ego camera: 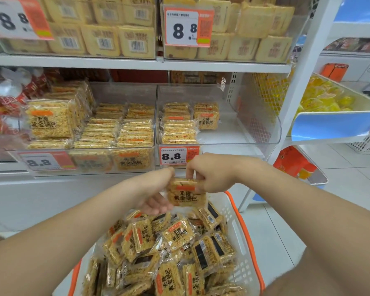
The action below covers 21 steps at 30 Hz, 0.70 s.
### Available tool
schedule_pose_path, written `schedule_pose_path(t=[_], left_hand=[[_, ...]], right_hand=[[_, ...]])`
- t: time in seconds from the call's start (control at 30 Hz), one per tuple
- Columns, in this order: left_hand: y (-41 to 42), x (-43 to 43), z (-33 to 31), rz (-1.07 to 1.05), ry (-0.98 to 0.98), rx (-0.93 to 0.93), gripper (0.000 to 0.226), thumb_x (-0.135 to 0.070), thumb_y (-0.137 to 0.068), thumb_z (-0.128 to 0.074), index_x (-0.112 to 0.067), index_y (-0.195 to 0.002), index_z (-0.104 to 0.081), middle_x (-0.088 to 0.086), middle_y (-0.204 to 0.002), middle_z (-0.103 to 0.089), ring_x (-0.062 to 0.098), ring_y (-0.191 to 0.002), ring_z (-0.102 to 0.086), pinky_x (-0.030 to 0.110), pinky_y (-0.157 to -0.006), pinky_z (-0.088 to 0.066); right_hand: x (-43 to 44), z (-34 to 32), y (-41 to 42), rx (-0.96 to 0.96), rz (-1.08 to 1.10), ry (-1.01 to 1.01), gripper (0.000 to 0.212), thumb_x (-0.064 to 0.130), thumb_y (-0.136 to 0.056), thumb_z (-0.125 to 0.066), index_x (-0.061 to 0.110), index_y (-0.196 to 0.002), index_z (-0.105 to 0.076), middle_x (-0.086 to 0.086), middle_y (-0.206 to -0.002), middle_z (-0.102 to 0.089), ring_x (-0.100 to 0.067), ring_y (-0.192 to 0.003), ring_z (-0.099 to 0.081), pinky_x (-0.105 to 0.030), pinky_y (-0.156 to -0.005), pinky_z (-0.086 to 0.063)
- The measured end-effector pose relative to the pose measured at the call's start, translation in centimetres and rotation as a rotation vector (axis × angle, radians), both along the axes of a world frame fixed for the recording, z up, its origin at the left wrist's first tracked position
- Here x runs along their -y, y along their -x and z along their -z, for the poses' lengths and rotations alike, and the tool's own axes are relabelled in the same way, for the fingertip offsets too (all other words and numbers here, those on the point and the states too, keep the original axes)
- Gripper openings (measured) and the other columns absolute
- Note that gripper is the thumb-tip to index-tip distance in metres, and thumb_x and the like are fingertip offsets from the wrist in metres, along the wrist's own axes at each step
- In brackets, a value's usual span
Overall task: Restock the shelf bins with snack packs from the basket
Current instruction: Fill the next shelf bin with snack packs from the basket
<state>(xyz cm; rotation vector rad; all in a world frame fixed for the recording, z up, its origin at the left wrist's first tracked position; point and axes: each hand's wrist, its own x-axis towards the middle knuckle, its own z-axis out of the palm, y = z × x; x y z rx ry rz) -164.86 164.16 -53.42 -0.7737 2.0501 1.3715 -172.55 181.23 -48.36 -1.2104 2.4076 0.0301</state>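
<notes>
Both my hands hold a small stack of yellow snack packs (187, 194) upright above the basket, the front pack's label facing me. My left hand (156, 194) grips the stack's left side from below. My right hand (205, 173) pinches its top edge. A white basket (238, 231) with orange trim lies under my arms, filled with several loose packs (175, 248) of the same kind. Straight ahead, the clear right shelf bin (254, 129) holds two short rows of packs at its left and is bare on its right. The left bin (90, 161) is nearly full.
Price tags reading 8.8 (175, 155) hang on the bin fronts. The upper shelf (137, 60) carries bins of pale yellow packs. Red packs (0, 112) fill the far left. A white upright (303, 67) and a side rack with yellow goods (323, 97) stand at right.
</notes>
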Motion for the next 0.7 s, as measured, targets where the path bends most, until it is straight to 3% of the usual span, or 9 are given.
schedule_pose_path(t=[0.1,0.2,0.27,0.37,0.43,0.57,0.7], left_hand=[[-0.1,0.6,-0.8,0.16,0.345,-0.23,0.068,-0.069,-0.105,-0.032,-0.01,-0.104,-0.064,0.014,-0.096,-0.077,0.026,-0.069,-0.078,0.038,-0.064,-0.066],[0.0,0.7,-1.3,0.159,0.311,-0.356,0.054,-0.052,-0.11,-0.041,-0.006,-0.109,-0.07,0.012,-0.106,-0.074,0.025,-0.084,-0.077,0.042,-0.075,-0.067],[0.0,0.6,-1.6,0.113,0.227,-0.366,0.04,-0.041,-0.111,-0.046,-0.007,-0.111,-0.068,0.015,-0.106,-0.071,0.029,-0.078,-0.078,0.043,-0.073,-0.067],[0.0,0.4,-2.1,0.168,0.282,-0.411,0.043,-0.033,-0.112,-0.045,0.001,-0.099,-0.066,0.023,-0.087,-0.07,0.029,-0.064,-0.078,0.039,-0.068,-0.066],[-0.2,0.2,-2.4,0.22,0.363,-0.494,0.043,-0.03,-0.112,-0.043,-0.004,-0.083,-0.06,0.027,-0.077,-0.069,0.025,-0.058,-0.076,0.032,-0.061,-0.06],[-0.4,-0.5,-3.0,0.234,0.478,-0.75,0.055,-0.03,-0.112,-0.043,-0.006,-0.064,-0.051,0.014,-0.049,-0.057,0.019,-0.046,-0.069,0.022,-0.045,-0.043],[0.2,-1.1,-4.4,0.104,0.56,-1.004,0.054,-0.038,-0.112,-0.045,-0.015,-0.064,-0.056,-0.001,-0.045,-0.055,0.017,-0.045,-0.063,0.025,-0.044,-0.037]], right_hand=[[-0.4,0.0,0.3,0.119,0.081,0.003,0.034,0.02,-0.103,-0.065,0.014,-0.135,-0.055,0.004,-0.093,-0.068,-0.014,-0.084,-0.067,-0.029,-0.071,-0.055],[-0.6,-0.1,0.6,0.152,0.121,0.039,0.033,0.014,-0.105,-0.059,0.014,-0.138,-0.052,0.006,-0.089,-0.067,-0.014,-0.082,-0.068,-0.028,-0.068,-0.054],[-0.6,-0.2,0.8,0.163,0.134,0.053,0.034,0.012,-0.105,-0.059,0.014,-0.138,-0.052,0.004,-0.088,-0.066,-0.015,-0.08,-0.066,-0.028,-0.067,-0.052],[-0.4,-0.4,0.6,0.149,0.152,0.066,0.033,0.009,-0.1,-0.058,0.016,-0.133,-0.055,-0.001,-0.094,-0.065,-0.016,-0.08,-0.064,-0.035,-0.073,-0.055],[-0.3,-0.5,0.6,0.126,0.161,0.108,0.027,0.01,-0.097,-0.055,0.016,-0.124,-0.06,-0.005,-0.096,-0.069,-0.019,-0.081,-0.066,-0.04,-0.074,-0.057],[-0.7,-1.1,0.9,0.087,0.139,0.199,0.022,0.028,-0.098,-0.061,0.007,-0.103,-0.068,-0.009,-0.086,-0.069,-0.023,-0.075,-0.06,-0.04,-0.067,-0.047],[-1.3,-2.1,1.3,0.008,0.155,0.401,0.029,0.029,-0.102,-0.056,0.008,-0.084,-0.061,-0.005,-0.071,-0.055,-0.016,-0.065,-0.047,-0.037,-0.061,-0.034]])
